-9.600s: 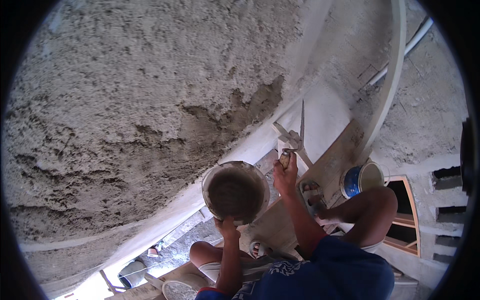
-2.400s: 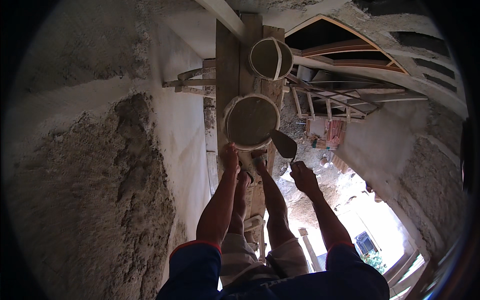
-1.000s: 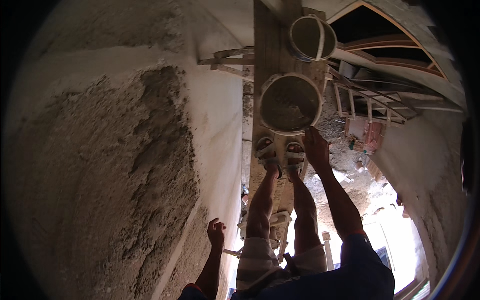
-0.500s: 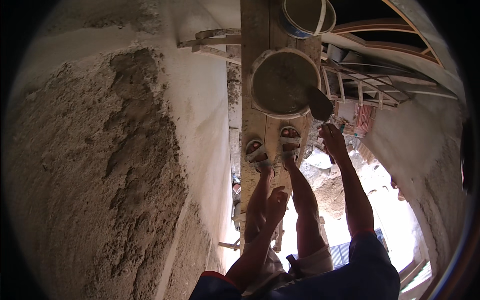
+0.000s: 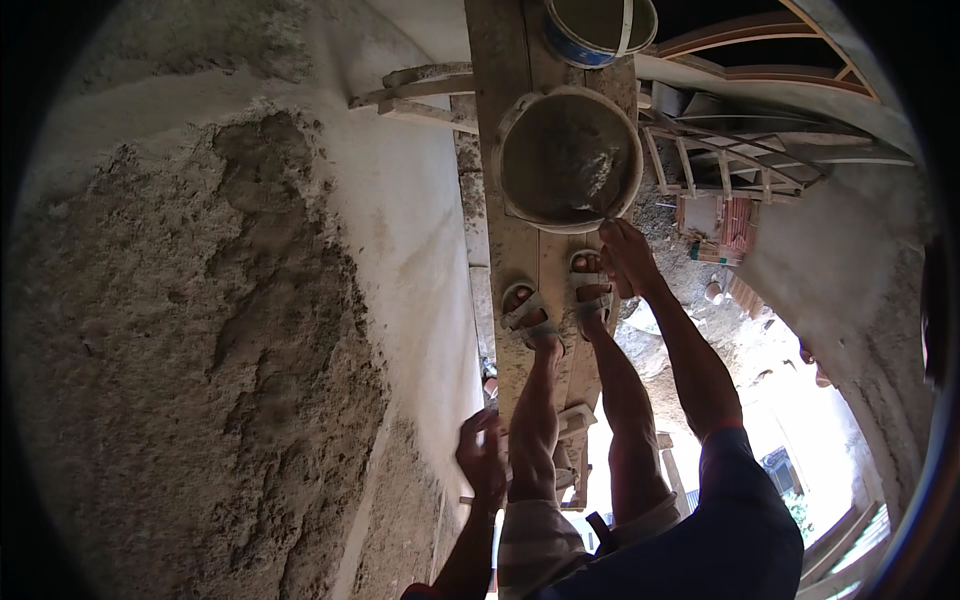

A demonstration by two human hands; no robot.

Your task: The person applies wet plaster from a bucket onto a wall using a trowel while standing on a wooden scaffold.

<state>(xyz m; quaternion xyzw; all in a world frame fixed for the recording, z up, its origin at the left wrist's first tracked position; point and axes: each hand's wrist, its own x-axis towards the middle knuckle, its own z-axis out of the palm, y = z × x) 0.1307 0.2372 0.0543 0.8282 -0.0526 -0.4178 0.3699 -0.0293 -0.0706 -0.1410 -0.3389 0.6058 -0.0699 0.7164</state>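
My right hand (image 5: 625, 258) is closed on the handle of a trowel at the near right rim of a round mortar bucket (image 5: 505, 150). The trowel's blade dips into the wet grey mortar (image 5: 550, 160) and is mostly hidden there. My left hand (image 5: 480, 450) is empty, its slightly blurred fingers loosely curled and apart, beside my left leg in front of the wall. Both sandalled feet (image 5: 525, 315) are on a wooden plank scaffold (image 5: 555, 380), just on the near side of the bucket.
A second, blue bucket (image 5: 590, 45) stands farther along the planks. Rough, partly plastered wall (image 5: 180, 350) runs along my left. A wooden frame (image 5: 725, 160) and a drop to rubble-strewn ground lie on the right, with a bright opening below.
The trowel has gone from above the bucket's right rim down into the mortar, my right hand moving up and left. My left hand has moved down and left, away from my legs' middle.
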